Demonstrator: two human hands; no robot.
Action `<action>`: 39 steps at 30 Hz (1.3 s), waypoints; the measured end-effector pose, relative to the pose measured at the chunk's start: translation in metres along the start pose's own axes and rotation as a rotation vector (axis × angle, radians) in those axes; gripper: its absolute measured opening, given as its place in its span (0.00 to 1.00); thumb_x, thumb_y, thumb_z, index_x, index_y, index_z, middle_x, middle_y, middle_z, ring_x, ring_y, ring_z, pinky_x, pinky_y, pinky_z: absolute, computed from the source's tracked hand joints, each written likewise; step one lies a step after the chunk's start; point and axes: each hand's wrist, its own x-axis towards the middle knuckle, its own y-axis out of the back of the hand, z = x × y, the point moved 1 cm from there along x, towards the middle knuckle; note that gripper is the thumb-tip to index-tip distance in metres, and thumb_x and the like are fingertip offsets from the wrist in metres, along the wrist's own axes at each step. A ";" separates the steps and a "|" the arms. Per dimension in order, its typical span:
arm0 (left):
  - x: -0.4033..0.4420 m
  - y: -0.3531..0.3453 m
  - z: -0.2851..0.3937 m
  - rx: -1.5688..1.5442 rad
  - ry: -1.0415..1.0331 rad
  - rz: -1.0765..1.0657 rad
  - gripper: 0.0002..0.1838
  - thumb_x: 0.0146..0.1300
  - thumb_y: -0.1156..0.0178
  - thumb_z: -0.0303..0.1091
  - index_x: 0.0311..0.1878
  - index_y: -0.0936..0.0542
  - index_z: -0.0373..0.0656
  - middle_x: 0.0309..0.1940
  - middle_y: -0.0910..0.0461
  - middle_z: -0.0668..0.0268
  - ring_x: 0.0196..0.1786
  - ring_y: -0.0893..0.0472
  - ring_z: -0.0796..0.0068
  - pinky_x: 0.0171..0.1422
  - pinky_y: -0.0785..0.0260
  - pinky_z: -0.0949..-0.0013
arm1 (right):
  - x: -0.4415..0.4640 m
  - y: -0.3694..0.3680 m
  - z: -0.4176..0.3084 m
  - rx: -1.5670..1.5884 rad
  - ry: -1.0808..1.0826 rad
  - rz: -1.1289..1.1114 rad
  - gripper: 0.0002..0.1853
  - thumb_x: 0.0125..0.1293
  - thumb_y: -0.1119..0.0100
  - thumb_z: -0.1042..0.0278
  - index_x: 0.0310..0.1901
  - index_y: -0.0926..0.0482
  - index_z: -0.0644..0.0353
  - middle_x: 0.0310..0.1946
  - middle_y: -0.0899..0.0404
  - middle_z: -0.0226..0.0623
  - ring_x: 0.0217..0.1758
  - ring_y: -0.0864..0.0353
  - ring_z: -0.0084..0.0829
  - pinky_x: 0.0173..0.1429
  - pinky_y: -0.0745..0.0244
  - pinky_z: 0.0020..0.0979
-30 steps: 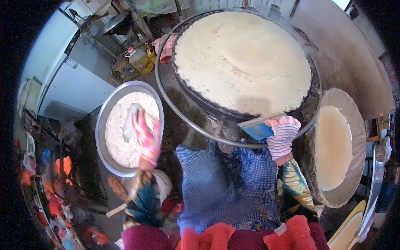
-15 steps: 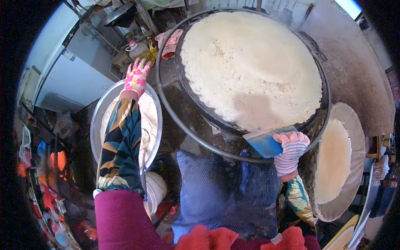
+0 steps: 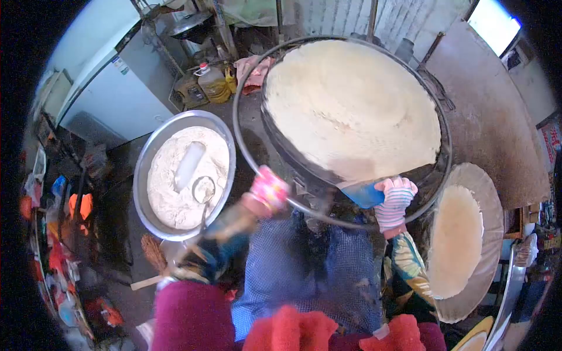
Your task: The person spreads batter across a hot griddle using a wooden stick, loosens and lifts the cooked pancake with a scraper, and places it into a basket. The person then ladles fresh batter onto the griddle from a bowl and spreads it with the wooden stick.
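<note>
A wide pale sheet of batter (image 3: 351, 105) covers the round dark griddle, which a metal ring (image 3: 239, 123) surrounds. At the griddle's near edge my right hand (image 3: 393, 202), in a striped glove, grips a blue scraper (image 3: 362, 194) whose blade touches the sheet's edge. My left hand (image 3: 269, 190), in a pink patterned glove, is over the ring's near left side, blurred by motion; its fingers cannot be made out. Left of it, a metal basin (image 3: 142, 202) holds pale flour-like material, a white oblong object (image 3: 190, 166) and a ladle (image 3: 204, 190).
A finished thin sheet (image 3: 456, 243) lies on a round tray (image 3: 489, 234) at the right. Oil jugs (image 3: 213, 85) and a pink cloth (image 3: 253, 73) are behind the basin. A brush (image 3: 153, 253) is below the basin, and a brown board (image 3: 492, 111) stands at the right.
My left hand has moved from above the basin rightward and nearer to me, to the ring. The scraper has swung slightly left along the griddle's near edge. The camera view has shifted.
</note>
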 end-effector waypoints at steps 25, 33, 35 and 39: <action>-0.113 -0.001 0.142 -0.415 0.456 0.106 0.40 0.55 0.49 0.65 0.64 0.36 0.45 0.66 0.43 0.48 0.67 0.45 0.38 0.66 0.52 0.38 | 0.007 -0.019 0.002 -0.157 -0.134 -0.256 0.05 0.46 0.40 0.55 0.22 0.23 0.42 0.24 0.24 0.26 0.36 0.26 0.31 0.47 0.40 0.43; -0.111 -0.006 0.147 -0.404 0.456 0.116 0.40 0.55 0.50 0.65 0.64 0.35 0.46 0.66 0.42 0.49 0.67 0.45 0.38 0.65 0.52 0.39 | 0.008 -0.027 0.008 -0.120 -0.074 -0.115 0.06 0.46 0.40 0.57 0.22 0.23 0.45 0.24 0.25 0.29 0.36 0.26 0.34 0.47 0.40 0.43; -0.112 -0.008 0.146 -0.391 0.452 0.123 0.40 0.55 0.50 0.66 0.64 0.35 0.46 0.65 0.42 0.49 0.67 0.45 0.38 0.65 0.52 0.38 | 0.006 -0.027 0.008 -0.158 -0.069 -0.086 0.07 0.47 0.40 0.56 0.21 0.23 0.45 0.24 0.24 0.29 0.36 0.26 0.34 0.47 0.40 0.43; -0.116 -0.004 0.152 -0.382 0.450 0.141 0.39 0.55 0.50 0.66 0.62 0.33 0.45 0.66 0.42 0.48 0.67 0.45 0.38 0.65 0.51 0.38 | 0.017 -0.026 0.003 -0.240 -0.091 -0.171 0.09 0.46 0.41 0.51 0.20 0.23 0.43 0.25 0.24 0.29 0.37 0.27 0.33 0.48 0.40 0.43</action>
